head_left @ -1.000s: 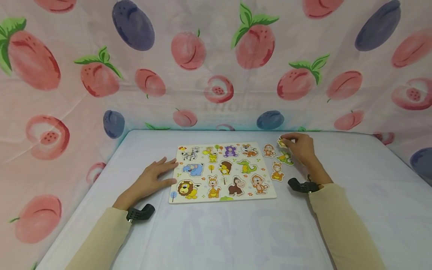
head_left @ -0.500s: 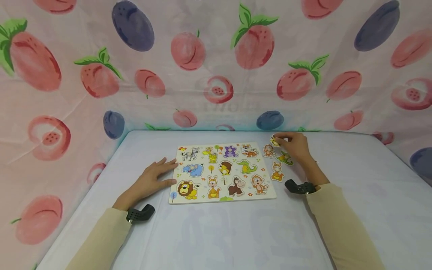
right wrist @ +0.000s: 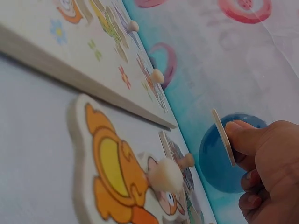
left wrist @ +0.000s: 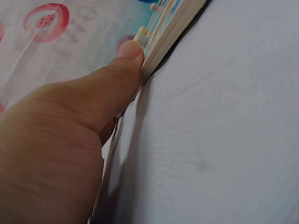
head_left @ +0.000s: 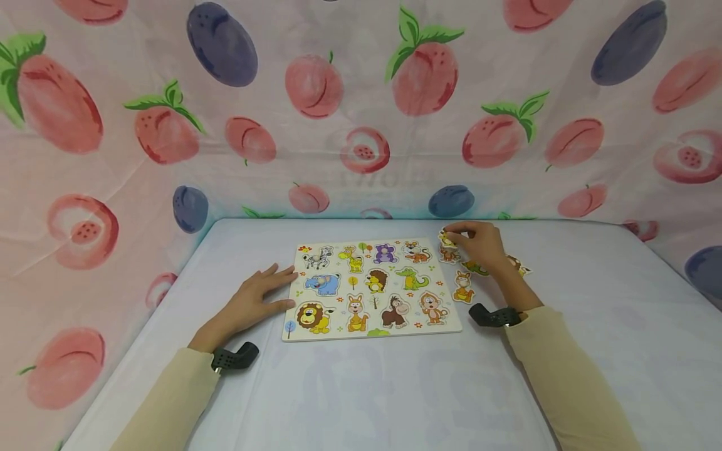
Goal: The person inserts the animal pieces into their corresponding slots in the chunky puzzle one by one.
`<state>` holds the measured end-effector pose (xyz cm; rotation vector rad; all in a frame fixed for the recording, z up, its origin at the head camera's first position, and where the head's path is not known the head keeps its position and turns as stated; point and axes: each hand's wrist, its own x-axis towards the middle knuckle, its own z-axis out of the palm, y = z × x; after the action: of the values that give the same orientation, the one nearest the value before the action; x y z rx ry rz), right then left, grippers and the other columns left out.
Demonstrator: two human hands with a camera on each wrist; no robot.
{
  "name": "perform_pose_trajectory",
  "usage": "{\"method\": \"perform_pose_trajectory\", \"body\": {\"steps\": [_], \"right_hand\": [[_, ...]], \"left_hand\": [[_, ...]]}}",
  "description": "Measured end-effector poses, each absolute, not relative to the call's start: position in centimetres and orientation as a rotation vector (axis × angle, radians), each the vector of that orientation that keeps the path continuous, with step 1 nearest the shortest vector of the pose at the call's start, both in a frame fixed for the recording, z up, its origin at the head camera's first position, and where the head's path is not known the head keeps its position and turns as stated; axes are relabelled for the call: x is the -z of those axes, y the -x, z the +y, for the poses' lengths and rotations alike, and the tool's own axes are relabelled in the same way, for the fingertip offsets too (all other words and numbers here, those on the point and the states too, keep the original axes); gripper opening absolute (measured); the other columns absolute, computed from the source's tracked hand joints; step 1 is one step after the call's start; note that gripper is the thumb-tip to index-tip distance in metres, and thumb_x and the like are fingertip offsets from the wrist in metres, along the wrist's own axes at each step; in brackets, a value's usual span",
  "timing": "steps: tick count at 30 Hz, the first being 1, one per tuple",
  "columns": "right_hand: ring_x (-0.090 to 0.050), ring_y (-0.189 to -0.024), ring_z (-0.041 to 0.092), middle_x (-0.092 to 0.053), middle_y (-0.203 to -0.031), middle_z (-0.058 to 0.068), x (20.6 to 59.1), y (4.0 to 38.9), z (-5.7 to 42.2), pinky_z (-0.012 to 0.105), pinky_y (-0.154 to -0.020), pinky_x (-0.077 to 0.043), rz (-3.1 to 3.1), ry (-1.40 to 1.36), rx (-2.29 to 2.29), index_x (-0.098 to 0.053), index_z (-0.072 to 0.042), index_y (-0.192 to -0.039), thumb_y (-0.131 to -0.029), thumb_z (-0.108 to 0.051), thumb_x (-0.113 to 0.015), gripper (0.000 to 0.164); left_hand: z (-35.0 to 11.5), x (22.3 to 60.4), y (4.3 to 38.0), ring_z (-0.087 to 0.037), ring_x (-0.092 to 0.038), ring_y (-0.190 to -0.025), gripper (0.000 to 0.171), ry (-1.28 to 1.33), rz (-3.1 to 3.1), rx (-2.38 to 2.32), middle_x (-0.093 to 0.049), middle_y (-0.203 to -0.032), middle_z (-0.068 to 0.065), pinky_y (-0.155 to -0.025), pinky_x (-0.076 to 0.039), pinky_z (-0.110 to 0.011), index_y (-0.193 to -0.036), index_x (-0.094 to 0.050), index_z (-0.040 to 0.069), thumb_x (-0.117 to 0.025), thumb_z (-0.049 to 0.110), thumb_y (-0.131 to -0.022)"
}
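Pinches a yellow animal puzzle piece (head_left: 447,238) between thumb and fingers of the right hand (head_left: 478,243), raised near the far edge of the table (head_left: 429,388), just beyond the far right corner of the animal puzzle board (head_left: 333,336). Rests the left hand (head_left: 259,294) at the board's left edge, fingers straight and apart, thumb touching the rim. Along the board's right edge, lying on the table: a monkey piece (head_left: 449,255), partly covered in the head view by the pinched one; a crocodile piece (head_left: 474,269); nearer, a knobbed kangaroo piece (head_left: 464,289). Beyond the table's far edge, fruit-printed cloth (head_left: 363,94).
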<state>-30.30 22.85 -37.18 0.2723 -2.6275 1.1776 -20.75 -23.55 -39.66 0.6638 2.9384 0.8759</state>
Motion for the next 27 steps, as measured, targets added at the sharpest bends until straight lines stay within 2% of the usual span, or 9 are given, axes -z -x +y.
{"method": "perform_pose_trajectory", "body": {"steps": [9,12,16,19,24,27], "right_hand": [[-0.051,-0.089,0.021,-0.069,-0.107,0.009,36.9,29.9,21.3,0.032,-0.075,-0.041,-2.641,-0.345,-1.157,-0.073,-0.009,-0.109,-0.093,-0.022,-0.065,0.022],[-0.045,-0.077,0.023,-0.069,-0.103,0.009,36.6,29.7,20.7,0.033,-0.065,-0.035,-2.656,-0.374,-1.154,-0.072,-0.009,-0.109,-0.093,-0.022,-0.066,0.022],[-0.037,-0.069,0.024,-0.066,-0.091,0.007,36.4,29.6,20.1,0.034,-0.058,-0.029,-2.67,-0.405,-1.161,-0.073,-0.011,-0.108,-0.092,-0.024,-0.067,0.022],[-0.035,-0.067,0.022,-0.064,-0.087,0.006,36.5,29.6,19.7,0.033,-0.057,-0.027,-2.664,-0.424,-1.168,-0.074,-0.012,-0.107,-0.091,-0.024,-0.067,0.021],[-0.033,-0.063,0.018,-0.068,-0.091,0.001,36.5,29.5,19.1,0.035,-0.046,-0.033,-2.645,-0.433,-1.166,-0.074,-0.013,-0.104,-0.091,-0.023,-0.068,0.018],[-0.034,-0.065,0.019,-0.069,-0.094,0.003,36.3,29.2,18.5,0.035,-0.049,-0.033,-2.632,-0.46,-1.194,-0.074,-0.012,-0.104,-0.09,-0.021,-0.068,0.018]], "left_hand": [[-23.6,39.8,20.8,-0.032,-0.016,-0.143,0.065,-0.658,2.95,-0.875,-0.037,-0.151,0.0,-0.113,-0.008,-0.057,-0.142,-0.049,0.016,-0.066,0.046,-0.087],[-23.6,39.9,20.8,-0.033,-0.017,-0.143,0.065,-0.66,2.954,-0.874,-0.037,-0.151,-0.002,-0.112,-0.009,-0.059,-0.142,-0.049,0.015,-0.066,0.046,-0.087],[-23.5,39.9,20.8,-0.032,-0.016,-0.143,0.065,-0.648,2.949,-0.87,-0.037,-0.151,-0.001,-0.112,-0.008,-0.058,-0.142,-0.049,0.016,-0.066,0.046,-0.087],[-23.5,39.9,20.8,-0.031,-0.015,-0.144,0.065,-0.631,2.945,-0.868,-0.036,-0.152,0.001,-0.113,-0.007,-0.058,-0.142,-0.048,0.018,-0.065,0.046,-0.087],[-23.5,39.7,20.7,-0.033,-0.015,-0.143,0.064,-0.645,2.943,-0.885,-0.036,-0.151,-0.001,-0.112,-0.008,-0.059,-0.142,-0.049,0.017,-0.066,0.045,-0.087],[-23.5,39.7,20.7,-0.033,-0.016,-0.143,0.064,-0.65,2.943,-0.888,-0.037,-0.151,-0.001,-0.112,-0.008,-0.059,-0.142,-0.049,0.016,-0.066,0.045,-0.087]]}}
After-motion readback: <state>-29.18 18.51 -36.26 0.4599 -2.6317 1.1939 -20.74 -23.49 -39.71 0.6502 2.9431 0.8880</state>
